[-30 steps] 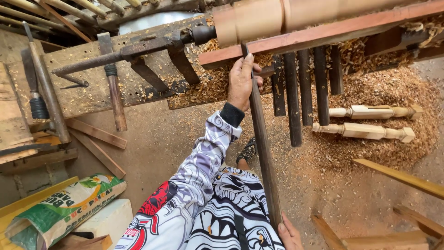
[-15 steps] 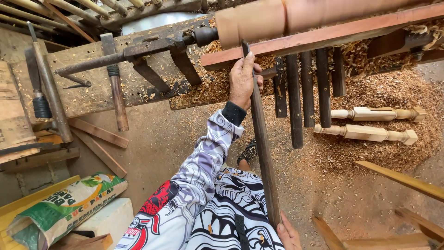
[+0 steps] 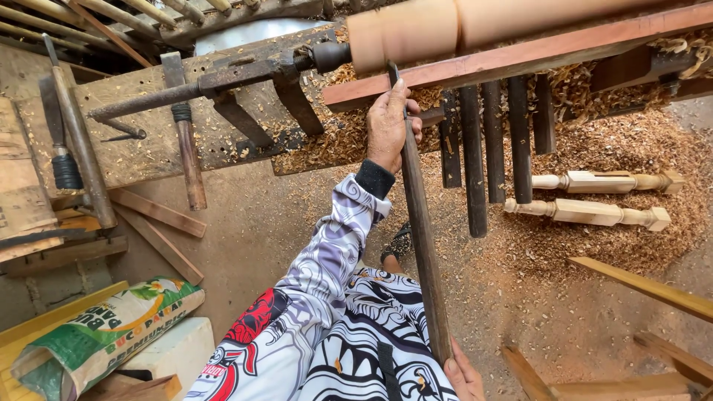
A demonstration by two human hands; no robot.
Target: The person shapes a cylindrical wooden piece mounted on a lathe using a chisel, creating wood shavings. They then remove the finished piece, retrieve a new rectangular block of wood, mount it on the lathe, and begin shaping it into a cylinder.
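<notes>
The left hand [image 3: 388,122] clamps the long turning chisel [image 3: 420,223] just under the lathe's wooden spindle [image 3: 445,30], the right hand [image 3: 464,375] grips its lower end, with open floor below.

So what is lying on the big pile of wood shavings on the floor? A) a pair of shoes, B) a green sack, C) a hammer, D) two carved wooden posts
D: two pale turned wooden posts lie side by side on the pile of shavings at the right, beyond the left hand that grips the long tool.
</notes>
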